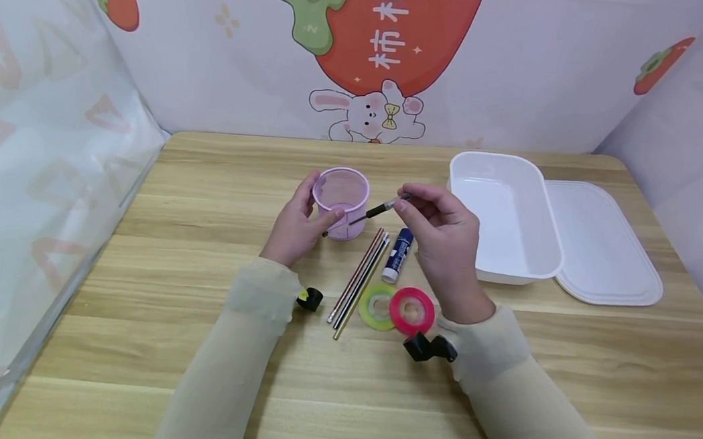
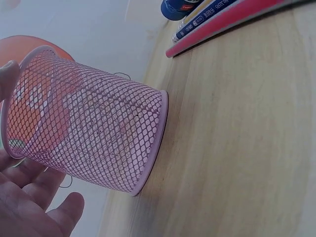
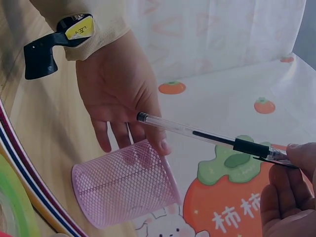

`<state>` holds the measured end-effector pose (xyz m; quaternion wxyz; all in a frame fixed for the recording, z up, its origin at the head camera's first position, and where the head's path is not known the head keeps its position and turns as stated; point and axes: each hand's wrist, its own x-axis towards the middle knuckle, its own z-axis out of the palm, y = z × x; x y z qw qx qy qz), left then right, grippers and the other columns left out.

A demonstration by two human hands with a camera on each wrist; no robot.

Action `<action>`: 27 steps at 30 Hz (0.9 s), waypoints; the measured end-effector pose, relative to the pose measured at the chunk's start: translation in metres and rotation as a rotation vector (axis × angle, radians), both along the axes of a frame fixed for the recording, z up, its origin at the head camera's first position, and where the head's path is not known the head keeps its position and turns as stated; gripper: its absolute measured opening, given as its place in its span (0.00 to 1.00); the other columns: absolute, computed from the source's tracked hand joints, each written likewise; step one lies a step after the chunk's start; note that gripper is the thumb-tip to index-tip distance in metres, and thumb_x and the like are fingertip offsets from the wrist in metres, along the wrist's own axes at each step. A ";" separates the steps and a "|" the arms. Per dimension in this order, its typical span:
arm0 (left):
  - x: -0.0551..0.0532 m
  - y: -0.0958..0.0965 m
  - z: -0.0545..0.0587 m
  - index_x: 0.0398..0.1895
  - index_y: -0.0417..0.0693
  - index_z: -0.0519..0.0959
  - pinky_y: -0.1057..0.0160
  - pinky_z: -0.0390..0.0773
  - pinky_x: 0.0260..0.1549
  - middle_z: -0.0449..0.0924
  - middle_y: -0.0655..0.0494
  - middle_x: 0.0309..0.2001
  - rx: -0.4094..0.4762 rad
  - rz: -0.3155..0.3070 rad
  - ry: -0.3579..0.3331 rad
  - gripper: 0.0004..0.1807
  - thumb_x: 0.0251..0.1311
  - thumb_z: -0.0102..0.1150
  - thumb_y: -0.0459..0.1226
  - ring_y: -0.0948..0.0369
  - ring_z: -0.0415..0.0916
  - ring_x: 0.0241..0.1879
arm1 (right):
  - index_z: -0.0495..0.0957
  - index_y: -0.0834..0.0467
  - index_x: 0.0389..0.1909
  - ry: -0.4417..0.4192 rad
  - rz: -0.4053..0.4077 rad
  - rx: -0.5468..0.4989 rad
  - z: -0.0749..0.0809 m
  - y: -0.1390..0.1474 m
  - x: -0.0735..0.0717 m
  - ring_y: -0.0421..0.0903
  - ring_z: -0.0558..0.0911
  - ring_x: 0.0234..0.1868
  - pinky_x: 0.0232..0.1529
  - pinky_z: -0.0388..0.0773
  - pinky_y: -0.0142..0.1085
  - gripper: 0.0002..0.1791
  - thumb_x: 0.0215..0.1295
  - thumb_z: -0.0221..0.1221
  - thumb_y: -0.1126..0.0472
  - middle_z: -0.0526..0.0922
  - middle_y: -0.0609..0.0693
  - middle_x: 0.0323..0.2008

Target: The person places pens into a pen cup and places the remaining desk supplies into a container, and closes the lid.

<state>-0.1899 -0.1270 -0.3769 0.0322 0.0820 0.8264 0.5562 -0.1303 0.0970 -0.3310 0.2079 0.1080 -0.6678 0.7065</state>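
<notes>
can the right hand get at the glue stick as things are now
Probably, but not straight away: the glue stick lies near the right hand with nothing on top, though those fingers pinch a pen.

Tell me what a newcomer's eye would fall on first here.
Likely the giant red fruit print on the backdrop behind the table. Next, the lilac mesh cup in the left hand's grip, with a pen in the right hand's grip nearby. Nearer the camera, a pink tape roll lies on the table.
</notes>
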 end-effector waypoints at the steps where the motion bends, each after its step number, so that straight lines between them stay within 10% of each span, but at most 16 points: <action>1: 0.000 0.000 0.000 0.81 0.51 0.49 0.58 0.57 0.74 0.54 0.53 0.78 -0.001 0.001 0.001 0.49 0.64 0.67 0.48 0.58 0.53 0.76 | 0.83 0.66 0.48 0.005 -0.002 -0.005 0.001 0.000 0.000 0.50 0.83 0.42 0.45 0.83 0.31 0.13 0.63 0.67 0.69 0.85 0.55 0.44; 27: 0.003 0.001 0.006 0.81 0.53 0.49 0.57 0.55 0.74 0.51 0.57 0.79 -0.016 -0.065 -0.052 0.50 0.63 0.68 0.49 0.55 0.53 0.76 | 0.82 0.70 0.49 0.056 -0.105 -0.005 -0.003 0.005 -0.006 0.48 0.81 0.42 0.45 0.81 0.30 0.14 0.64 0.66 0.69 0.84 0.55 0.44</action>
